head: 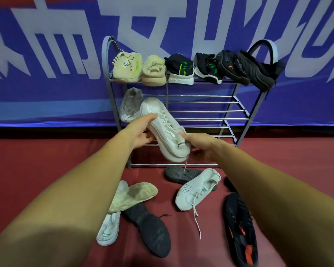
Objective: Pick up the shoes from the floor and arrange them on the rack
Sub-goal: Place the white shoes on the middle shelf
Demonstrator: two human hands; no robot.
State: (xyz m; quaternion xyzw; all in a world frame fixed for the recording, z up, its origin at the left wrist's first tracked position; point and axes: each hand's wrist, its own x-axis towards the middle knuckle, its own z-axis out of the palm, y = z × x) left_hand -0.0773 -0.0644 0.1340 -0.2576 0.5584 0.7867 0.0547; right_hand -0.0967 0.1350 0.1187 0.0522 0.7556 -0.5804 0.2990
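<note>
Item in hand: white lace-up sneaker (167,130), carried in front of the middle shelf of the metal shoe rack (206,110), toe up and away, heel low, sole turned left. Left hand (141,132) closed on the forward part, thumb over the upper, fingers under the sole. Right hand (198,144) closed round the heel end. Two-handed hold apparently for steering the toe in between the rails.

Middle shelf: one matching white sneaker (129,105) at the far left, just beside the held shoe; remaining rails bare. Likely destination the slot directly right of it, to keep the pair together.

Top shelf: full. Two beige sneakers (139,69) at left, two black sneakers with green marks (193,68) in the centre, two black shoes (245,68) at right, the outermost overhanging the end.

Bottom shelf: no shoes visible.

Red floor (46,160), not yet collected: beige shoe sole-up (133,196) lying across a white shoe (108,230) and a dark shoe sole-up (150,232); white knit sneaker (197,189), lace trailing, overlapping a grey-soled shoe (179,174); black shoe with red accents (239,228) at right.

Progress judged roughly half complete.
</note>
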